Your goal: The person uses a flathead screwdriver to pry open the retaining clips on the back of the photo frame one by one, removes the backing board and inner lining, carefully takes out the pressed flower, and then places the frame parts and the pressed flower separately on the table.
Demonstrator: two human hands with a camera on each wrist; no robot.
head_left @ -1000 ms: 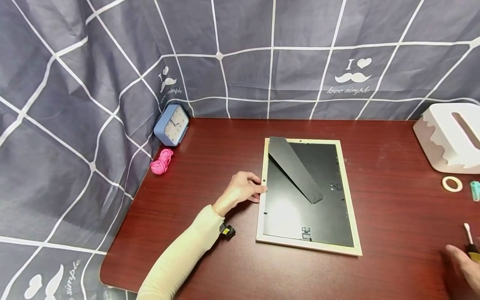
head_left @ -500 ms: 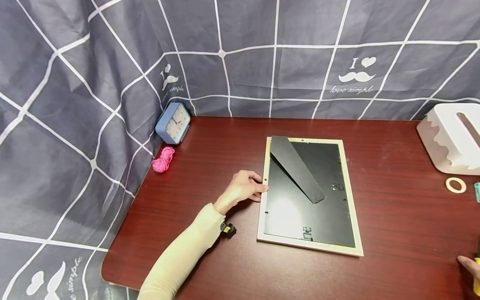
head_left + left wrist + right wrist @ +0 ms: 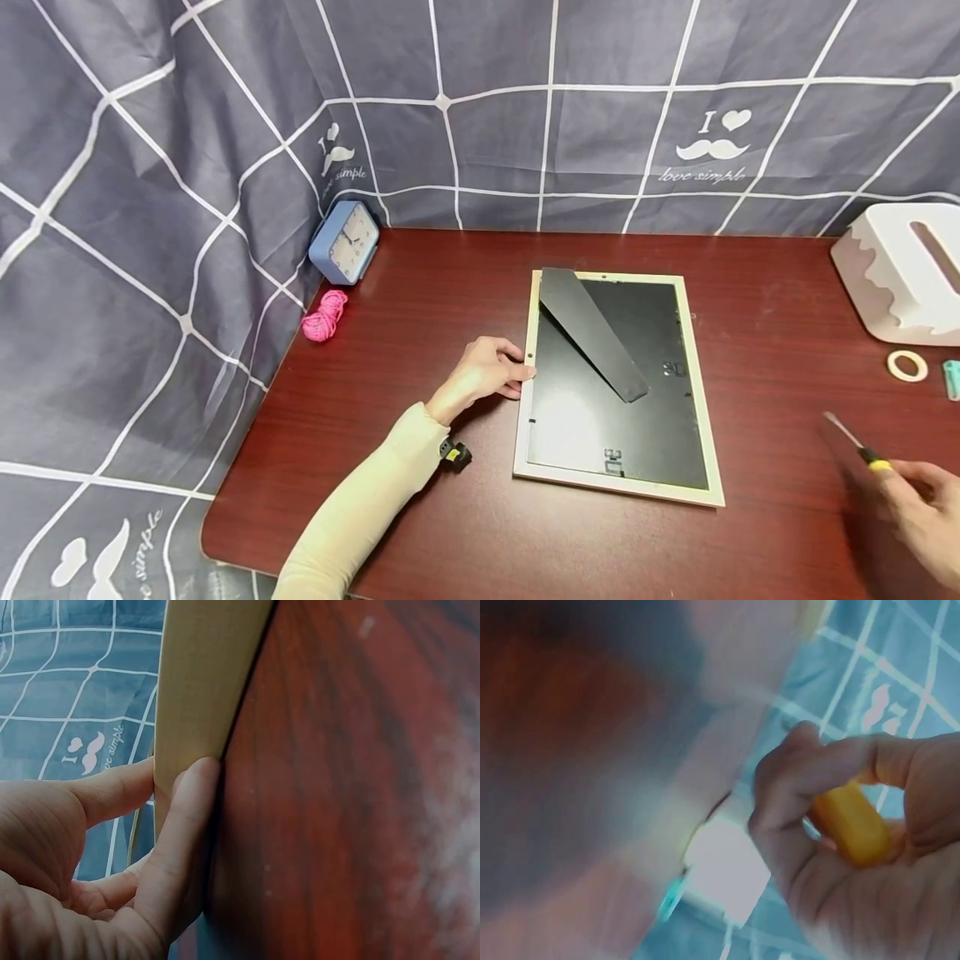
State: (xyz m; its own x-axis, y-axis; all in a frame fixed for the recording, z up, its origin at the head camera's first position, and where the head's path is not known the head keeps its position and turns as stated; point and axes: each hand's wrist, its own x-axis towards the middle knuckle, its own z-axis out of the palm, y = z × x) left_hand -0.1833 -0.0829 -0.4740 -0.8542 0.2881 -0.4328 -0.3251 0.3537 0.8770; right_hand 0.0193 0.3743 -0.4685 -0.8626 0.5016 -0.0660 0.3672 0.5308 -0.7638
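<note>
On the desk [image 3: 765,317] I see one picture frame [image 3: 697,400], face down at centre, its black easel leg [image 3: 592,335] up. It looks light, stiff, and fragile if glazed, so I'd hold it by the rim. My left hand [image 3: 483,375] pinches its left edge, fingers [image 3: 180,825] curled. My right hand [image 3: 918,508] grips one yellow-handled screwdriver [image 3: 855,442], well right of it.
</note>
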